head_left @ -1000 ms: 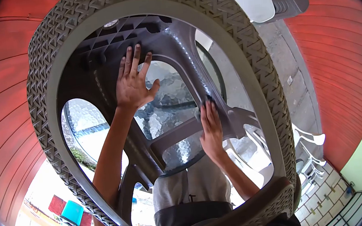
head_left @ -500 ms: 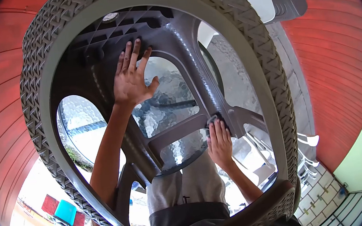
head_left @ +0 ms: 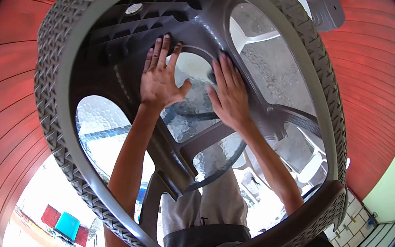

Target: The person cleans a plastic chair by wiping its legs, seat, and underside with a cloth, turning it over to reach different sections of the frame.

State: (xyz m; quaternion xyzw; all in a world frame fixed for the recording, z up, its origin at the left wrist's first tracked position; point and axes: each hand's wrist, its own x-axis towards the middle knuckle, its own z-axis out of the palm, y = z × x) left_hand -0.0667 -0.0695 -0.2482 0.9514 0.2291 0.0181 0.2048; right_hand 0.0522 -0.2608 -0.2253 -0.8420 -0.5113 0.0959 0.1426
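Note:
A brown plastic chair with a woven-pattern rim [head_left: 329,92] fills the middle of the view, its ribbed underside [head_left: 146,26] towards me. My left hand [head_left: 160,81] lies flat against that underside, fingers spread and nothing held. Close to its right, my right hand [head_left: 230,87] presses on the upper part of a chair leg, fingers stretched and close together over a small dark pad [head_left: 211,76]. Most of the pad is hidden beneath the fingers.
Through the chair's openings a patterned glass tabletop [head_left: 193,89] shows below. White chairs [head_left: 311,166] stand at the lower right. A teal chair [head_left: 67,226] is at the lower left. Red walls [head_left: 368,68] rise on both sides, with a brown plastic piece [head_left: 324,9] at the upper right.
My right hand has moved up the chair leg with the dark pad, from its lower part to near my left hand. The chair and my left hand have shifted slightly right in view.

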